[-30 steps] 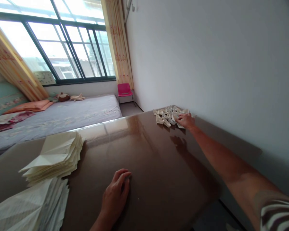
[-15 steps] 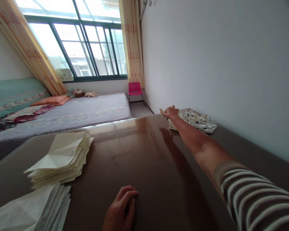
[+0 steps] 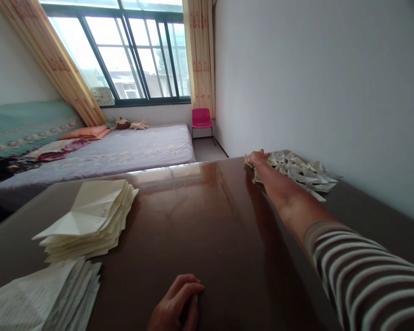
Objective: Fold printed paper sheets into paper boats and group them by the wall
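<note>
My right hand (image 3: 258,157) reaches to the far end of the brown table (image 3: 193,220), its fingers closed on a small folded paper piece (image 3: 247,160). Right beside it lies a heap of folded paper pieces (image 3: 296,169), cream and greyish, which my forearm partly covers. My left hand (image 3: 177,299) rests on the near part of the table, fingers curled together, with nothing visible in them.
At the left stand a stack of creased cream paper sheets (image 3: 89,220) and, nearer, a stack of creased printed sheets (image 3: 37,294). Past the table are a bed (image 3: 152,147) and a pink chair (image 3: 202,118). A white wall (image 3: 313,82) runs along the right.
The view has tipped down and turned slightly left. My right hand has moved a little to the right, close against the heap, still with the paper piece. My left hand has hardly moved.
</note>
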`<state>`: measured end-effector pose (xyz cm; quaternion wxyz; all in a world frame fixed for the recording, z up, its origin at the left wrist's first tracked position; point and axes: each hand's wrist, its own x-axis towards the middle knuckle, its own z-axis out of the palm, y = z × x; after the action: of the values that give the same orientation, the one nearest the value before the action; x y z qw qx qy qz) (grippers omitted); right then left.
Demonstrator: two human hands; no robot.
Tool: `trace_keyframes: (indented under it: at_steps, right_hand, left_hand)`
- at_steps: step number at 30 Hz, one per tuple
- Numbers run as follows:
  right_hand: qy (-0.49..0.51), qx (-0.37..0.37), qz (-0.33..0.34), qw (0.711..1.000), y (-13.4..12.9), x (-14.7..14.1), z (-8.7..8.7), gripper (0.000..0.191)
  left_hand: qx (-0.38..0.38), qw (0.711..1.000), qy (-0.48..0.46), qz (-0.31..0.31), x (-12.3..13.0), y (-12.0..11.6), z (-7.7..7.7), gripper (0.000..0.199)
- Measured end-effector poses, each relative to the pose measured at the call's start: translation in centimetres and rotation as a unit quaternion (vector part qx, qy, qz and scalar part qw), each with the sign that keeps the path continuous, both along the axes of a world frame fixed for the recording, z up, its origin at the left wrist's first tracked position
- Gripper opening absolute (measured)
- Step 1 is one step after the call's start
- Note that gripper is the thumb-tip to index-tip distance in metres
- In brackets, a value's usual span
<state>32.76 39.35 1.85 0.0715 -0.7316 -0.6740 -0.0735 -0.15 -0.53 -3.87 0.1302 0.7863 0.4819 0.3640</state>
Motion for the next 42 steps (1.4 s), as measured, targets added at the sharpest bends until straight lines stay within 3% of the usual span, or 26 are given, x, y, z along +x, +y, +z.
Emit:
trace_keyframes:
  at_steps: [5,9,12,14,16,18,20,22,23,25,28,31,33,35,38,40,42]
  right_hand:
    - [0.036,-0.032,-0.064,0.997,0.9,0.0,0.6,0.039]
    - [0.057,-0.001,-0.082,0.995,0.1,0.6,3.7,0.042]
    - [0.06,0.044,-0.06,0.995,-2.7,0.9,6.0,0.042]
    - [0.06,0.06,-0.017,0.996,-6.3,0.4,6.2,0.044]
    - [0.066,0.036,0.057,0.996,-11.3,-0.9,4.6,0.039]
    - [0.08,-0.019,0.164,0.983,-17.5,-2.7,1.7,0.028]
    - [0.133,-0.045,0.344,0.929,-24.1,-4.4,-1.6,0.031]
    - [0.132,-0.064,0.453,0.88,-29.8,-5.5,-4.4,0.04]
    - [0.12,-0.065,0.473,0.871,-32.1,-5.8,-5.4,0.047]
    - [0.096,-0.043,0.465,0.879,-35.0,-6.0,-6.7,0.057]
    - [0.077,-0.025,0.456,0.886,-36.0,-6.1,-7.3,0.055]
    - [0.068,-0.015,0.457,0.887,-35.6,-6.1,-7.3,0.055]
    - [0.065,-0.01,0.459,0.886,-35.4,-6.1,-7.3,0.055]
    - [0.065,-0.005,0.459,0.886,-35.4,-6.0,-7.4,0.054]
    - [0.07,0.005,0.458,0.886,-35.4,-6.0,-7.5,0.052]
    - [0.076,0.01,0.46,0.885,-35.3,-6.0,-7.6,0.052]
    - [0.085,0.015,0.461,0.883,-35.3,-6.0,-7.6,0.051]
  left_hand:
    - [-0.017,1.0,-0.005,0.001,-0.1,-0.2,-0.1,0.015]
    - [-0.05,0.999,-0.007,0.004,0.0,-0.2,-0.2,0.015]
    - [-0.089,0.996,-0.006,0.013,0.2,-0.3,0.0,0.016]
    - [-0.117,0.993,-0.007,0.023,0.3,-0.4,0.3,0.018]
    - [-0.136,0.99,-0.013,0.032,0.5,-0.5,0.7,0.02]
    - [-0.139,0.989,-0.021,0.037,0.7,-0.7,1.0,0.021]
    - [-0.13,0.99,-0.027,0.043,0.9,-0.8,1.1,0.022]
    - [-0.112,0.992,-0.025,0.046,1.1,-1.0,1.0,0.022]
    - [-0.104,0.994,-0.022,0.04,1.2,-1.1,1.0,0.022]
    - [-0.094,0.995,-0.01,0.032,1.3,-1.3,1.3,0.025]
    - [-0.091,0.993,0.07,0.027,1.0,-2.2,3.4,0.029]
    - [-0.09,0.974,0.203,0.053,-1.1,-3.9,7.2,0.029]
    - [-0.08,0.958,0.251,0.117,-3.9,-5.1,9.6,0.032]
    - [-0.069,0.932,0.265,0.238,-7.5,-6.1,11.0,0.041]
    - [-0.152,0.866,0.275,0.388,-12.8,-6.7,10.7,0.063]
    - [-0.226,0.846,0.262,0.405,-15.1,-6.7,9.5,0.074]
    - [-0.26,0.855,0.245,0.377,-16.3,-6.6,8.4,0.074]
